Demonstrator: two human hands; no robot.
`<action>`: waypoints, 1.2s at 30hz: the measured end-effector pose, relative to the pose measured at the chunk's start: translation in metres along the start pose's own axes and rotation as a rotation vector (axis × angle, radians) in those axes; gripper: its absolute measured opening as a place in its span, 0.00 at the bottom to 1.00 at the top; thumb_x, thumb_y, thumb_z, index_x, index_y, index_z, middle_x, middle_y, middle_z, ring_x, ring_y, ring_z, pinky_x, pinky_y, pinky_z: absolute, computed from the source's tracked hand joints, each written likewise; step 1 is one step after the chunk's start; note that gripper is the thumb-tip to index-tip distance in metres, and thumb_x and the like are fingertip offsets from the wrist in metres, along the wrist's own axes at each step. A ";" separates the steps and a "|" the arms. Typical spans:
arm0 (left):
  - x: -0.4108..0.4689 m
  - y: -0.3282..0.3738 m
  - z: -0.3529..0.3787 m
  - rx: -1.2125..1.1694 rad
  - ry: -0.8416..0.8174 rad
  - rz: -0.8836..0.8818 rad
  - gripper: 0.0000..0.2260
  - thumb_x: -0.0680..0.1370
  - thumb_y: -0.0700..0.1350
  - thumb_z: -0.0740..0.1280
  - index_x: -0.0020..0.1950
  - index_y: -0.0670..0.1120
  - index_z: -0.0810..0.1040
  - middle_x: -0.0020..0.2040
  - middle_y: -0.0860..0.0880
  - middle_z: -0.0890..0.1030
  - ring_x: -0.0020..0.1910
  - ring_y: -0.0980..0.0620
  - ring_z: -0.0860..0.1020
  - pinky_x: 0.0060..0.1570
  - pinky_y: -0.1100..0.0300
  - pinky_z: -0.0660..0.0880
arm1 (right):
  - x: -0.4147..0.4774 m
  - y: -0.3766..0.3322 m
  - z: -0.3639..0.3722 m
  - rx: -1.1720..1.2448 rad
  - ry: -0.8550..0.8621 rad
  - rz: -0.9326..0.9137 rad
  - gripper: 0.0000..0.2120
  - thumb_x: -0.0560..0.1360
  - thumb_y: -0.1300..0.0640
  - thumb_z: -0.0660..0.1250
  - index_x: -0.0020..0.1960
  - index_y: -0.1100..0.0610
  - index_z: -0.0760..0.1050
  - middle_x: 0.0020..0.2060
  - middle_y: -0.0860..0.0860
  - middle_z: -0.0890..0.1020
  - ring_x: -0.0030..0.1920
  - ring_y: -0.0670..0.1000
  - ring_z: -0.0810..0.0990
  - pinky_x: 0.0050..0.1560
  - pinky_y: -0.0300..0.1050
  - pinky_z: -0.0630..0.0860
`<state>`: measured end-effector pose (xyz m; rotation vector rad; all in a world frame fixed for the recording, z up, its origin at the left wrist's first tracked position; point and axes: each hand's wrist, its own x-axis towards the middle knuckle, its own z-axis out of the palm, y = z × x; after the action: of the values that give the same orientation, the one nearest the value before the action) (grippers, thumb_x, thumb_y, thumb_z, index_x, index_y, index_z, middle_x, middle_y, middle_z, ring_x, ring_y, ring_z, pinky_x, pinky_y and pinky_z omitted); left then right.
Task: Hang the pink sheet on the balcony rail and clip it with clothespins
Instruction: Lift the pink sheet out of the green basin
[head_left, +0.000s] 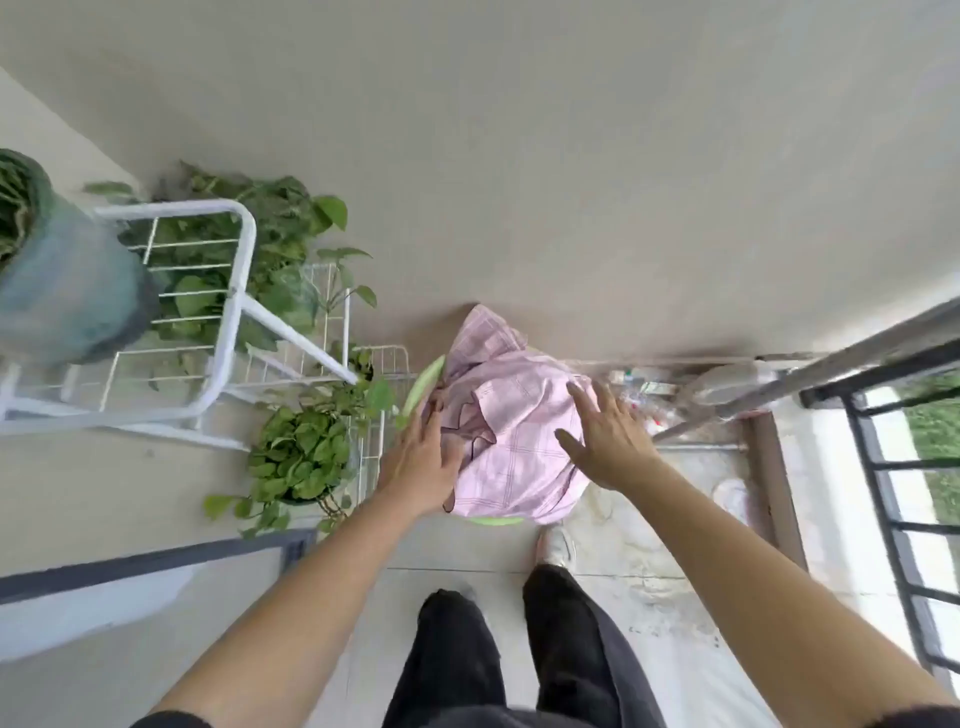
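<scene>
The pink checked sheet (511, 415) lies bunched in a heap on a light green basket (425, 387) on the floor, just ahead of my feet. My left hand (423, 460) rests at the heap's left side, fingers reaching into the folds; whether it grips the cloth I cannot tell. My right hand (605, 439) hovers over the heap's right side with fingers spread, holding nothing. The balcony rail (841, 358), a grey metal bar, runs along the right. No clothespins are visible.
A white wire plant stand (228, 322) with leafy pot plants (304, 457) and a large blue-green pot (67, 291) fills the left. Dark railing bars (898, 525) close off the right edge. Bottles and clutter (654, 389) lie behind the basket by the wall.
</scene>
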<state>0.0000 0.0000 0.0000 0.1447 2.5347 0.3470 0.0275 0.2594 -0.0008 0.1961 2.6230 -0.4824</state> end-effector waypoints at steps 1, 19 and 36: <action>0.013 0.000 0.007 -0.018 -0.013 -0.016 0.29 0.81 0.60 0.51 0.79 0.51 0.49 0.80 0.45 0.51 0.77 0.42 0.54 0.72 0.43 0.58 | 0.018 0.000 0.008 -0.008 -0.024 -0.013 0.35 0.79 0.39 0.59 0.80 0.49 0.49 0.80 0.58 0.51 0.78 0.59 0.54 0.74 0.58 0.59; 0.166 -0.059 0.159 -0.146 -0.114 -0.117 0.46 0.68 0.44 0.71 0.79 0.48 0.47 0.75 0.44 0.64 0.72 0.41 0.66 0.68 0.47 0.68 | 0.054 0.062 0.221 -0.030 0.022 -0.120 0.17 0.74 0.52 0.67 0.62 0.49 0.79 0.38 0.51 0.85 0.41 0.59 0.83 0.52 0.55 0.71; 0.148 -0.062 0.190 -0.339 0.208 -0.235 0.39 0.73 0.60 0.68 0.78 0.47 0.56 0.75 0.41 0.60 0.74 0.40 0.59 0.68 0.44 0.67 | 0.203 -0.010 0.153 -0.407 0.023 -0.098 0.56 0.68 0.35 0.68 0.80 0.54 0.36 0.76 0.66 0.58 0.77 0.67 0.55 0.75 0.69 0.48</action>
<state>-0.0196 0.0072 -0.2476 -0.3326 2.6126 0.7197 -0.0902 0.2051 -0.2202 -0.0594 2.6939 0.0297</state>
